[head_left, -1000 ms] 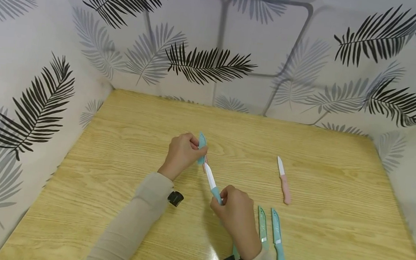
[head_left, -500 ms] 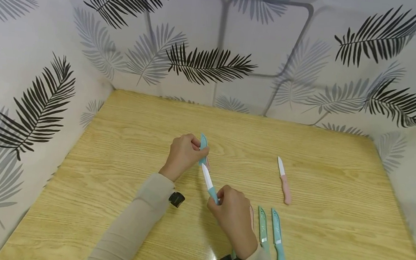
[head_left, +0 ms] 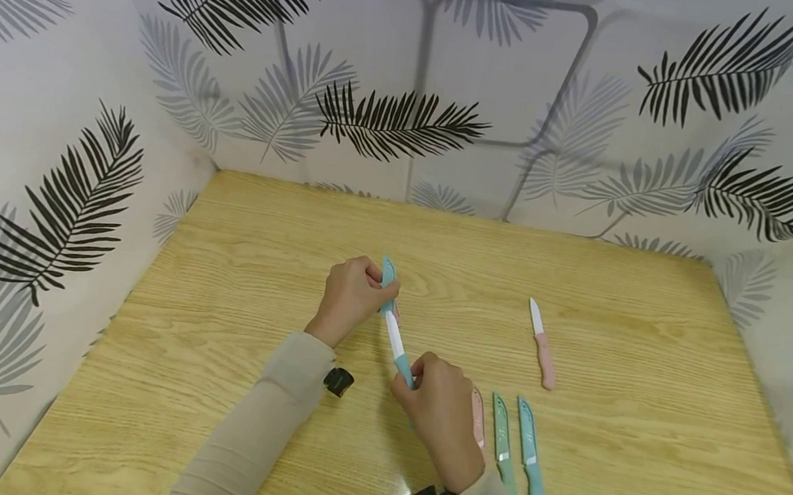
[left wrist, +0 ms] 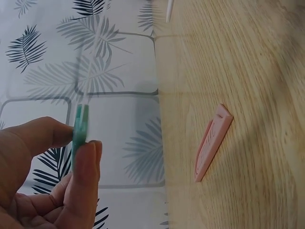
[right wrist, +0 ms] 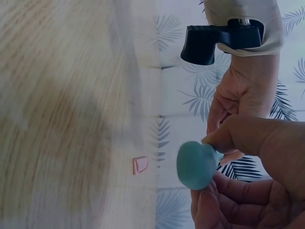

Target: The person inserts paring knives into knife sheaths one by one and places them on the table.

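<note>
My left hand (head_left: 353,295) pinches a light-blue knife sheath (head_left: 389,272) between thumb and fingers, above the table. My right hand (head_left: 442,409) grips the blue handle (head_left: 404,369) of a small knife with a white blade (head_left: 394,335). The blade's tip is at the sheath's lower mouth; most of the blade shows outside. In the left wrist view, the thin blade (left wrist: 96,50) lines up with the sheath (left wrist: 81,125). The rounded handle end (right wrist: 195,164) faces the right wrist camera. A pink sheath (left wrist: 213,143) lies on the table below the left hand, mostly hidden in the head view.
An unsheathed pink-handled knife (head_left: 542,348) lies on the table at right. Beside the right forearm lie a blue sheathed knife (head_left: 533,468), a green sheathed knife (head_left: 502,438) and a partly hidden pink sheath (head_left: 477,420). Leaf-patterned cloth (head_left: 399,59) surrounds the wooden table (head_left: 264,220).
My right hand has shifted slightly left, bringing the blade's tip from just beside the sheath to its mouth. The left hand has barely moved. More of the pink sheath beside the right hand shows.
</note>
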`<action>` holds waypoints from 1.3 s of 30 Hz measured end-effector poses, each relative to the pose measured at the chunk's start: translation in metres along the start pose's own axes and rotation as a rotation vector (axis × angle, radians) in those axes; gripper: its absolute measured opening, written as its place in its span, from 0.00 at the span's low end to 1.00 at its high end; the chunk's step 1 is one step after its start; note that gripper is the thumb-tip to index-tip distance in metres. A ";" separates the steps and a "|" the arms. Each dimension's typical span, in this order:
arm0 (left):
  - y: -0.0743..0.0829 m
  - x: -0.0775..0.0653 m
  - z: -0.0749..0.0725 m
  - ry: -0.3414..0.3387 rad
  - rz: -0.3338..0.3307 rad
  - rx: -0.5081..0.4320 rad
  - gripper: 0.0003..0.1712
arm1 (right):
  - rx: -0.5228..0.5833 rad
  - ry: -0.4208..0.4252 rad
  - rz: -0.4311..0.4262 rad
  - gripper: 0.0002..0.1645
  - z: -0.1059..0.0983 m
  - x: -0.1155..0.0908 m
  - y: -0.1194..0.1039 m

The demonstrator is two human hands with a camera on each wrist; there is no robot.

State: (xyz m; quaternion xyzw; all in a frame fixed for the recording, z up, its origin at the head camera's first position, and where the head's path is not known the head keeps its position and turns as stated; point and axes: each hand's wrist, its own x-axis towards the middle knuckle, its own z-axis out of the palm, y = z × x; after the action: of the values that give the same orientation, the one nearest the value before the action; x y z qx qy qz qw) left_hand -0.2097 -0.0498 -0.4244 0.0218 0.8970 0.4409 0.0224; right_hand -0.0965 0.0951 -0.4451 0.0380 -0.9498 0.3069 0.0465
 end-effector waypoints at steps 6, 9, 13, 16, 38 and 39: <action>0.000 0.000 0.000 0.022 0.041 0.036 0.13 | -0.023 0.057 -0.004 0.08 0.007 0.000 -0.002; 0.000 -0.001 0.000 0.035 0.072 0.063 0.18 | -0.017 0.073 -0.009 0.08 0.010 0.000 -0.003; 0.002 -0.003 0.001 0.047 0.085 0.082 0.25 | -0.009 0.088 -0.012 0.09 0.013 0.001 -0.005; 0.003 -0.005 0.003 0.048 0.089 0.089 0.26 | -0.005 0.091 -0.003 0.09 0.015 0.002 -0.007; 0.012 -0.014 0.014 0.015 0.112 0.112 0.28 | 0.020 0.135 0.034 0.08 0.013 0.014 -0.009; 0.012 -0.015 0.015 0.015 0.113 0.111 0.28 | 0.024 0.138 0.031 0.08 0.013 0.015 -0.009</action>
State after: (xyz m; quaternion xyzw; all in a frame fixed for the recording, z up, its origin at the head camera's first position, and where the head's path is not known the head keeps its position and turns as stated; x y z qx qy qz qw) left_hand -0.1939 -0.0315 -0.4235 0.0705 0.9176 0.3911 -0.0104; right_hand -0.1114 0.0797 -0.4489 0.0028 -0.9412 0.3207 0.1065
